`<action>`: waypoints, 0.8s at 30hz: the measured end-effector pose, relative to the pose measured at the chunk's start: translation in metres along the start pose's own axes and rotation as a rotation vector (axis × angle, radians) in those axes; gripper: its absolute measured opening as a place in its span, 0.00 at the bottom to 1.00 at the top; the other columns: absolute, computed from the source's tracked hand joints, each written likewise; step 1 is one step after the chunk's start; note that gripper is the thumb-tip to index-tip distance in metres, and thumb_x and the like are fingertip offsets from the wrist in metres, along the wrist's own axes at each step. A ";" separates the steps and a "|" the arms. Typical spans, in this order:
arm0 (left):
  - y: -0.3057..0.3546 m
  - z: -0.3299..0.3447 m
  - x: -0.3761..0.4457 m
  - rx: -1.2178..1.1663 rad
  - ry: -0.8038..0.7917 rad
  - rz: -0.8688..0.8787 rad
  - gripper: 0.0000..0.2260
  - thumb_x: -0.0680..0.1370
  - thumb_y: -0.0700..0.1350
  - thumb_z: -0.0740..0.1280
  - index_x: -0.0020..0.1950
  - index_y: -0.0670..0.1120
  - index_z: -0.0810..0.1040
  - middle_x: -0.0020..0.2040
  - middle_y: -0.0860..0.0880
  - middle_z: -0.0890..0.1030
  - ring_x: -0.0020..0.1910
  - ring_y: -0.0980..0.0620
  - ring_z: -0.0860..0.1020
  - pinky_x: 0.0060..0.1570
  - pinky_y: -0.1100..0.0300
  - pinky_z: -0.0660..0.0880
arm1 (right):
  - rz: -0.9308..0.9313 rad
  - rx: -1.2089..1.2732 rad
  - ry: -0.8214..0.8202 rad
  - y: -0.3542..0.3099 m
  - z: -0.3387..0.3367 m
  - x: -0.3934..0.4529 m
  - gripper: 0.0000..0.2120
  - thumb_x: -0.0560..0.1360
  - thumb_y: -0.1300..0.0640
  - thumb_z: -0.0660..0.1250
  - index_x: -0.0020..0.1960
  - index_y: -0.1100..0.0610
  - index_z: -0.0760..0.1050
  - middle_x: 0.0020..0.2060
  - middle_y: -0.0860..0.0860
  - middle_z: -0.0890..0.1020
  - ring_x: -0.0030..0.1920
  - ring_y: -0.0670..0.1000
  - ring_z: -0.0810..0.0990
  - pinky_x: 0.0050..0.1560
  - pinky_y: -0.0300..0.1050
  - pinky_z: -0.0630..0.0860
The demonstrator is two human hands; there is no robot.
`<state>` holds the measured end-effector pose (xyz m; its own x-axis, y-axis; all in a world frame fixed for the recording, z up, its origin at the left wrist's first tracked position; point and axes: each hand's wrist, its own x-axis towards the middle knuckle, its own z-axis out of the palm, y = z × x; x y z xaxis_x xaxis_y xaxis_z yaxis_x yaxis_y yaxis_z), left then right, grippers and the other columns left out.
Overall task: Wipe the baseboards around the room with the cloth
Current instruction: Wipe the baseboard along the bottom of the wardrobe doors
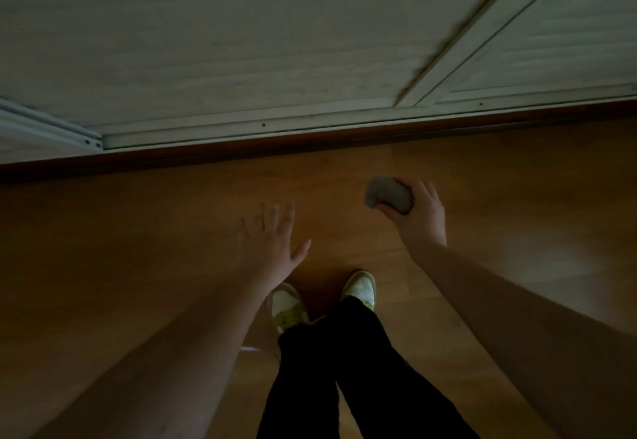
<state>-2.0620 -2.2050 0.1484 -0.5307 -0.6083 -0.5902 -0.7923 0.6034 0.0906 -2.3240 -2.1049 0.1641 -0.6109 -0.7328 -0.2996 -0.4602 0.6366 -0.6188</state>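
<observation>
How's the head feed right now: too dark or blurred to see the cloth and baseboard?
Head view: dim and underexposed; the baseboard reads as a dark strip; the cloth in the right hand is grey but legible; upper panels are motion-smeared; wide-angle lens bends the edges.

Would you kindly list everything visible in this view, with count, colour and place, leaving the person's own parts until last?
cloth: one, grey, bunched in the grip of the right hand, held above the floor short of the baseboard
baseboard: one strip, dark reddish brown, running across the frame where floor meets panels
floor: one, orange-brown wood, lower half of the view
panels: pale whitish, with framed edges and small screws, upper half above the baseboard
shoes: two, white with yellow-green, bottom centre on the floor
trousers: black, bottom centre
left hand: one, fingers spread, holding nothing, centre
right hand: one, curled round the cloth, right of centre
</observation>
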 end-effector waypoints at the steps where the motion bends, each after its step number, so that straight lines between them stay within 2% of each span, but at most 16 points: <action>1: 0.006 0.000 0.003 0.004 0.016 0.020 0.40 0.74 0.72 0.33 0.80 0.49 0.41 0.80 0.41 0.54 0.77 0.38 0.57 0.70 0.34 0.61 | 0.005 -0.010 0.013 0.003 -0.005 0.001 0.25 0.68 0.54 0.78 0.62 0.50 0.75 0.53 0.45 0.73 0.48 0.42 0.70 0.43 0.24 0.64; 4: 0.017 -0.001 0.009 -0.016 0.026 0.032 0.40 0.74 0.72 0.33 0.80 0.50 0.41 0.80 0.41 0.54 0.77 0.37 0.58 0.71 0.33 0.60 | 0.041 -0.019 0.027 0.014 -0.010 0.004 0.24 0.69 0.54 0.78 0.62 0.50 0.74 0.53 0.45 0.74 0.49 0.43 0.71 0.43 0.26 0.63; 8: 0.029 0.012 0.020 -0.024 0.059 0.021 0.40 0.76 0.72 0.36 0.80 0.49 0.46 0.78 0.39 0.59 0.74 0.36 0.63 0.68 0.32 0.63 | 0.049 0.033 0.034 0.033 -0.003 0.019 0.23 0.70 0.53 0.77 0.61 0.47 0.72 0.52 0.42 0.74 0.49 0.43 0.73 0.44 0.27 0.64; 12: 0.032 0.047 0.053 0.000 0.023 0.012 0.40 0.73 0.74 0.31 0.79 0.52 0.38 0.81 0.41 0.53 0.77 0.37 0.57 0.71 0.33 0.57 | -0.008 0.075 0.011 0.061 0.019 0.057 0.23 0.71 0.53 0.76 0.63 0.48 0.72 0.53 0.42 0.73 0.50 0.42 0.72 0.46 0.28 0.66; 16: 0.055 0.085 0.091 0.002 0.007 -0.027 0.41 0.73 0.74 0.33 0.79 0.50 0.46 0.80 0.42 0.54 0.78 0.37 0.55 0.69 0.32 0.58 | -0.064 0.122 0.034 0.100 0.031 0.098 0.25 0.71 0.51 0.76 0.65 0.47 0.71 0.55 0.42 0.75 0.52 0.41 0.73 0.48 0.28 0.67; 18: 0.069 0.109 0.116 -0.005 0.024 -0.021 0.42 0.73 0.75 0.34 0.79 0.50 0.46 0.80 0.41 0.56 0.77 0.37 0.56 0.68 0.33 0.60 | -0.077 0.144 0.023 0.121 0.043 0.118 0.26 0.70 0.49 0.76 0.65 0.46 0.70 0.56 0.42 0.75 0.52 0.39 0.74 0.48 0.28 0.68; 20: 0.080 0.136 0.147 -0.005 0.030 0.012 0.45 0.71 0.78 0.38 0.79 0.50 0.42 0.81 0.42 0.52 0.78 0.37 0.53 0.69 0.33 0.59 | -0.102 0.157 0.011 0.140 0.062 0.136 0.26 0.70 0.49 0.76 0.65 0.44 0.69 0.56 0.40 0.76 0.52 0.36 0.75 0.48 0.26 0.68; 22: 0.087 0.164 0.177 -0.029 0.007 0.057 0.49 0.68 0.80 0.46 0.79 0.51 0.39 0.81 0.44 0.45 0.79 0.38 0.48 0.72 0.33 0.53 | -0.130 0.163 0.005 0.157 0.086 0.153 0.25 0.70 0.49 0.76 0.64 0.43 0.70 0.55 0.39 0.76 0.53 0.31 0.74 0.49 0.25 0.69; 24: 0.090 0.189 0.201 -0.077 -0.011 0.069 0.52 0.68 0.78 0.56 0.80 0.52 0.38 0.81 0.47 0.41 0.79 0.41 0.47 0.74 0.38 0.50 | -0.159 0.179 0.007 0.167 0.115 0.169 0.24 0.71 0.50 0.76 0.63 0.45 0.72 0.55 0.40 0.76 0.53 0.35 0.75 0.52 0.30 0.72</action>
<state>-2.1826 -2.1755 -0.1134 -0.5814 -0.5608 -0.5895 -0.7753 0.6016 0.1924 -2.4304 -2.1502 -0.0735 -0.5445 -0.8184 -0.1836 -0.4296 0.4601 -0.7770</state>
